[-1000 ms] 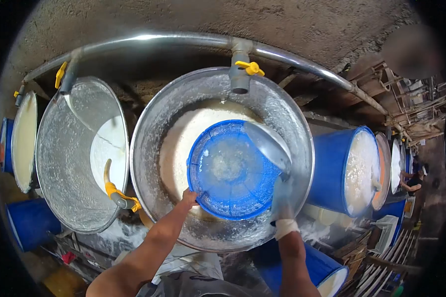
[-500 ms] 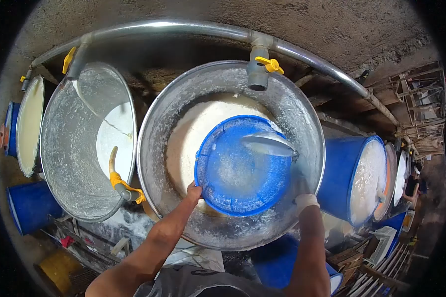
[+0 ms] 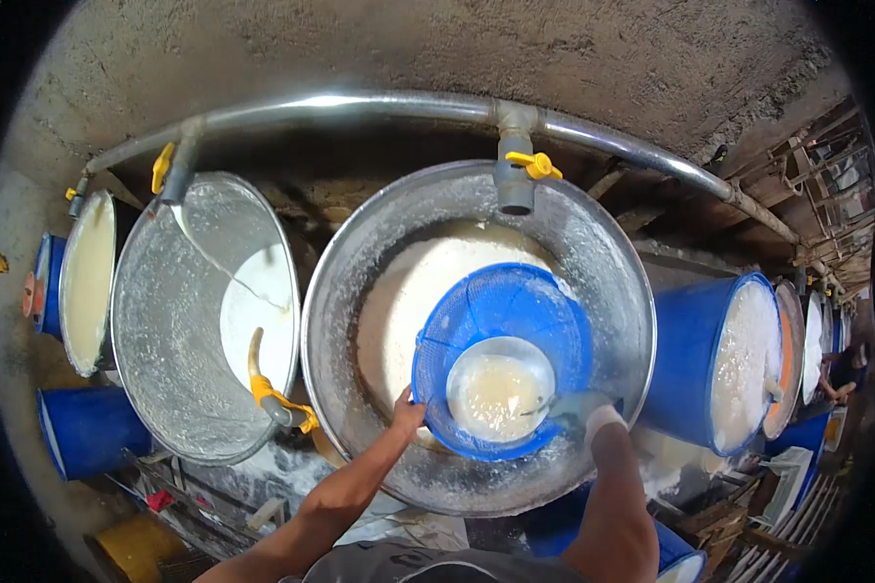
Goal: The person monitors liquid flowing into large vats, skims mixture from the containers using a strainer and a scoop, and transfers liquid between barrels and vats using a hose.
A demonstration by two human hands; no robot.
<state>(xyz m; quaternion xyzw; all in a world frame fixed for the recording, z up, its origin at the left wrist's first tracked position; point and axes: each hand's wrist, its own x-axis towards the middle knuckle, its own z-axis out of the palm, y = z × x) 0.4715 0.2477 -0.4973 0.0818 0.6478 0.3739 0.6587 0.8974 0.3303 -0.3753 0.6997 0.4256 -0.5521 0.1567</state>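
My left hand [image 3: 408, 412] is closed on the left rim of a blue plastic strainer basket [image 3: 515, 296]. Inside a wide metal vat [image 3: 332, 350], the basket sits over a pale, cloudy liquid [image 3: 408, 277]. A round metal ladle [image 3: 501, 389], its bowl level and holding whitish liquid, is inside the basket near its front. From the ladle the handle runs right to my right hand [image 3: 591, 413], which grips it. That hand is partly blurred, with something white around the wrist.
Above the vat hangs a grey spout with a yellow valve [image 3: 533, 165] on a metal pipe [image 3: 399, 104]. To the left, a second metal vat [image 3: 165, 321] takes a thin stream. A blue barrel [image 3: 685, 350] of whitish stuff stands right; another person [image 3: 841, 374] is far right.
The ladle has gone from tilted at the basket's back to level near its front, with liquid now in it. My right hand stays at its handle; my left hand keeps the rim. The view has shifted.
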